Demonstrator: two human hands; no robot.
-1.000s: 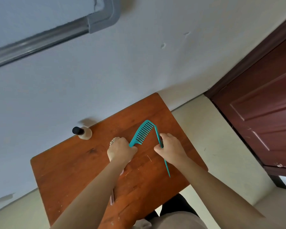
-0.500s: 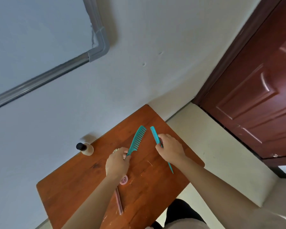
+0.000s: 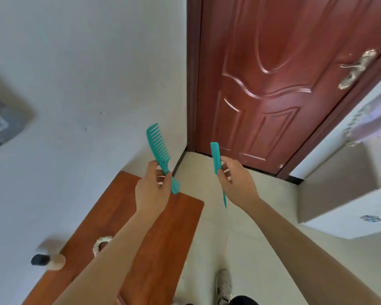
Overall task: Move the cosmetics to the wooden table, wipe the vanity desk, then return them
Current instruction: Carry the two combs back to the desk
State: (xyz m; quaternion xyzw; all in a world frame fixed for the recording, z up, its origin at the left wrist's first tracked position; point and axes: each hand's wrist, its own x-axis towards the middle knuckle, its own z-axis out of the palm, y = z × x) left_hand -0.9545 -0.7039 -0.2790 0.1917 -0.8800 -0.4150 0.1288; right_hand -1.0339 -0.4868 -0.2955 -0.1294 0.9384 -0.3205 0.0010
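Above the bench (image 3: 110,216), both raised: left hand (image 3: 153,189) closed on the handle of a wide comb (image 3: 160,154), teeth up; right hand (image 3: 237,181) pinching a tail comb (image 3: 215,156), spike down. Teal plastic, both clear of the reddish wood. On the bench: bottle (image 3: 51,260), black cap; pale scrunchie (image 3: 100,244).

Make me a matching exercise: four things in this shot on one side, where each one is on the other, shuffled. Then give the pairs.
Things:
1. wide-tooth comb
2. tail comb
3. bottle with a black cap
4. door handle

Places:
A. on the wooden table, at its wall-side edge
B. in the right hand
C. on the red-brown door
D. in the left hand

Pairs: 1-D, 2-B, 3-A, 4-C
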